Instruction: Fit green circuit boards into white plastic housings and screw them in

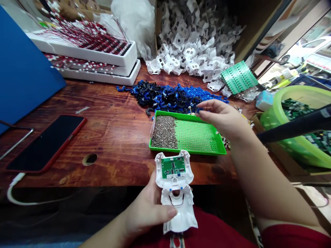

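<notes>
My left hand (148,210) grips a white plastic housing (176,193) near the table's front edge, thumb across its lower half. A green circuit board (173,167) sits in the housing's upper part. My right hand (222,117) reaches over the far right corner of a green tray (201,137), its fingertips pinching a small blue plastic part (199,110) at the edge of a heap of blue and black parts (168,96). The tray's left side holds a pile of small metal screws (164,132).
A heap of white housings (191,41) lies at the back. White foam trays of red wires (85,44) stand back left. A phone (46,143) with a cable lies at left. A lime basin (297,124) of circuit boards sits right, a dark tool (294,127) across it.
</notes>
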The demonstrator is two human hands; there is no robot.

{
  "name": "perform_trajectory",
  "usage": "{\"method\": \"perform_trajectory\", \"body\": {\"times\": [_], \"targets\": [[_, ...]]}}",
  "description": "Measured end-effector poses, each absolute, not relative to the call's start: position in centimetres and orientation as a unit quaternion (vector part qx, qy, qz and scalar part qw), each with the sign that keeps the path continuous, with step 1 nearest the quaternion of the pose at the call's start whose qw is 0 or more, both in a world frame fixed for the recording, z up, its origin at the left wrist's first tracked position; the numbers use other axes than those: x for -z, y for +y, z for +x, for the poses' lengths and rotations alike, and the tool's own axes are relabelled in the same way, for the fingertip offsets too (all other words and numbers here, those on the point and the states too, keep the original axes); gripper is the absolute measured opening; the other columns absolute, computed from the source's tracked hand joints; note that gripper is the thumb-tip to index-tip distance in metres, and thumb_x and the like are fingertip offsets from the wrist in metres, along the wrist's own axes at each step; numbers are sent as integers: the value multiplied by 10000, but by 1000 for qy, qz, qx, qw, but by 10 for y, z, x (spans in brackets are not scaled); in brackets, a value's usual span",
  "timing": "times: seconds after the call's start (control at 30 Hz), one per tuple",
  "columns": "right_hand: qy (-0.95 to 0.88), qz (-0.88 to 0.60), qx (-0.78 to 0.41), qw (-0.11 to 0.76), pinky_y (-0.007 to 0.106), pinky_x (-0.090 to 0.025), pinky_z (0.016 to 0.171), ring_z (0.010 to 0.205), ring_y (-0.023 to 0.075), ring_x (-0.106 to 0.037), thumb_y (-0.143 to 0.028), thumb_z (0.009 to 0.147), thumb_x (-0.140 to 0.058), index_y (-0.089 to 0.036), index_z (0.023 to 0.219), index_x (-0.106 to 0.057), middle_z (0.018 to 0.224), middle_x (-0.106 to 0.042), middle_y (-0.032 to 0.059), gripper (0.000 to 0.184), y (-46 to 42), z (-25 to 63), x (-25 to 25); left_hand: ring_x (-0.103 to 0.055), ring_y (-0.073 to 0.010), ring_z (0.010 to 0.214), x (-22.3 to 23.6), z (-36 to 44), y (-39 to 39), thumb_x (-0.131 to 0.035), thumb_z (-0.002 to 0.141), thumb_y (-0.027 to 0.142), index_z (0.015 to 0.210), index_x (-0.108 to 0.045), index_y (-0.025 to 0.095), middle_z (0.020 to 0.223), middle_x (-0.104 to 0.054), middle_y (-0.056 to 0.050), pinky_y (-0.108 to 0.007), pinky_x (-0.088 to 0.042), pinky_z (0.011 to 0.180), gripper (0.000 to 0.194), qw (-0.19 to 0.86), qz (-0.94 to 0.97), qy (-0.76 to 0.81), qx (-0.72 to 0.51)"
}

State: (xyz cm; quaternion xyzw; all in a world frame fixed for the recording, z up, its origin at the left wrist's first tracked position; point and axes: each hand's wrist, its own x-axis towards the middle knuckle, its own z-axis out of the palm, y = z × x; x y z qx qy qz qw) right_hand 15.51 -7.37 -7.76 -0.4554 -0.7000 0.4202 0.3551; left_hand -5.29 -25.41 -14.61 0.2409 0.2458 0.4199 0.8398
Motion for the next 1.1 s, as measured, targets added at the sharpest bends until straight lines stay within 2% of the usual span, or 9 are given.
{"method": "perform_trajectory", "body": {"times": [0.13, 0.27, 0.4, 0.47, 0.57, 0.73, 0.9, 1.1], "targets": [[-568, -379, -602, 414, 188, -496, 749, 819, 81, -617, -225, 699, -698, -229, 900, -602, 859, -600, -28, 222, -121, 147, 83, -610, -243, 964, 145, -50, -258, -729, 634, 150, 1301, -218, 264, 1130, -598, -133, -356, -465, 806, 847, 842, 245, 248, -412], [-527, -371, -647, 406, 176, -518, 716, 792, 74, -632, -214, 733, -669, -248, 923, -592, 846, -580, -42, 208, -147, 145, 88, -606, -226, 973, 141, -44, -261, -720, 651, 141, 1286, -243, 250, 1123, -608, -114, -332, -470, 809, 801, 825, 242, 287, -423], [-647, -397, -539, 364, 175, -516, 659, 758, 70, -604, -199, 775, -616, -230, 962, -558, 867, -591, -17, 198, -177, 149, 82, -610, -212, 958, 134, -38, -262, -695, 678, 133, 1217, -350, 222, 1110, -614, -96, -285, -477, 784, 646, 803, 251, 334, -425], [-765, -361, -448, 288, 189, -503, 660, 763, 78, -591, -189, 790, -590, -218, 973, -556, 886, -607, -3, 188, -191, 153, 77, -615, -219, 946, 131, -36, -261, -686, 678, 109, 1236, -333, 225, 1117, -609, -102, -280, -485, 759, 670, 804, 266, 327, -420], [-909, -251, -291, 163, 253, -483, 744, 835, 112, -576, -205, 806, -561, -195, 1020, -563, 927, -629, 18, 214, -205, 156, 75, -620, -225, 933, 130, -32, -260, -680, 665, 75, 1280, -280, 249, 1121, -598, -100, -279, -491, 737, 754, 807, 274, 319, -415], [-968, -187, -126, 106, 330, -477, 767, 829, 159, -561, -237, 843, -516, -169, 1027, -598, 945, -628, 49, 212, -210, 155, 82, -583, -214, 1021, 130, -26, -260, -645, 694, 55, 1288, -258, 302, 1195, -547, -76, -283, -481, 790, 751, 809, 264, 321, -414], [-981, -151, -78, 93, 358, -473, 772, 832, 179, -548, -250, 873, -465, -158, 1116, -574, 953, -619, 74, 282, -208, 153, 85, -551, -215, 1077, 127, -21, -260, -643, 699, 55, 1285, -304, 276, 1200, -551, -69, -291, -457, 858, 713, 790, 275, 349, -423], [-967, -206, -100, 110, 337, -462, 785, 903, 185, -522, -224, 856, -491, -175, 1133, -556, 987, -596, 69, 289, -212, 155, 90, -557, -211, 1066, 127, -20, -260, -631, 717, 72, 1287, -309, 258, 1167, -575, -65, -287, -458, 860, 681, 767, 280, 383, -432]]}}
